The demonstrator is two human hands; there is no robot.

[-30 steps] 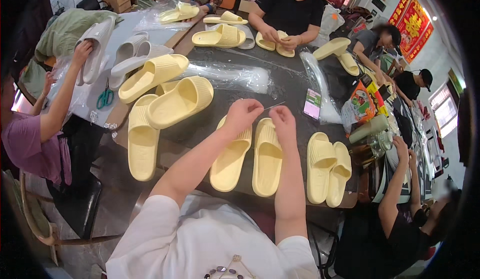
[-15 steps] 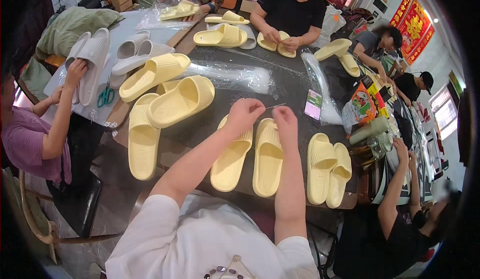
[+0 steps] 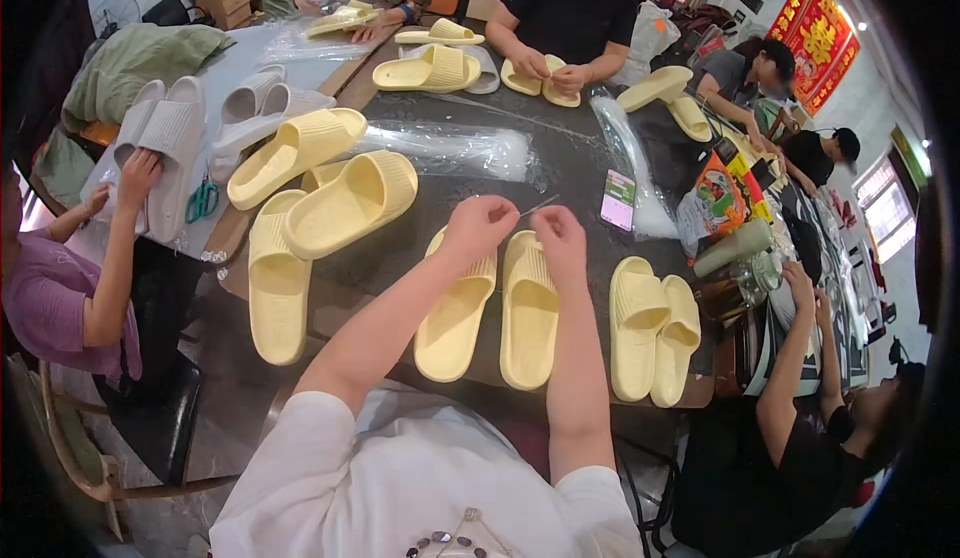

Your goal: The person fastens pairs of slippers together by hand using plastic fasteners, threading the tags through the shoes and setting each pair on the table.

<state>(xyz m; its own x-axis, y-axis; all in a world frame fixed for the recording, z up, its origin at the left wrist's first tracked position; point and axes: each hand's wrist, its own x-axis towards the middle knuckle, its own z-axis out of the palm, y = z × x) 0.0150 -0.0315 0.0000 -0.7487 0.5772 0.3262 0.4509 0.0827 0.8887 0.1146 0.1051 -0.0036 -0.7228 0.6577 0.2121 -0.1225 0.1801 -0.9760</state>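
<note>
My left hand (image 3: 482, 228) is pinched, with a thin pale strand (image 3: 542, 204) sticking out from its fingertips. Close beside it my right hand (image 3: 560, 238) is also closed in a pinch; whether the strand passes between its fingers is too small to tell. Below the hands, a pair of pale yellow slide slippers lies toe away from me: the left slipper (image 3: 452, 333) partly under my left forearm, the right slipper (image 3: 530, 338) partly beside my right wrist. Both hands are above the dark table (image 3: 570, 163), near the slippers' toe ends.
To the right lies another yellow pair (image 3: 637, 343); to the left, stacked yellow slippers (image 3: 350, 203). Beyond are bags of clear strands (image 3: 450, 150), a phone (image 3: 618, 200) and a green bottle (image 3: 735, 246). Scissors (image 3: 202, 200) lie near a co-worker's grey slippers (image 3: 180, 148). Several people sit around.
My two hands have come slightly closer together, the right one shifting a little left and lower. The strand now tilts upward to the right. The whole view has shifted slightly.
</note>
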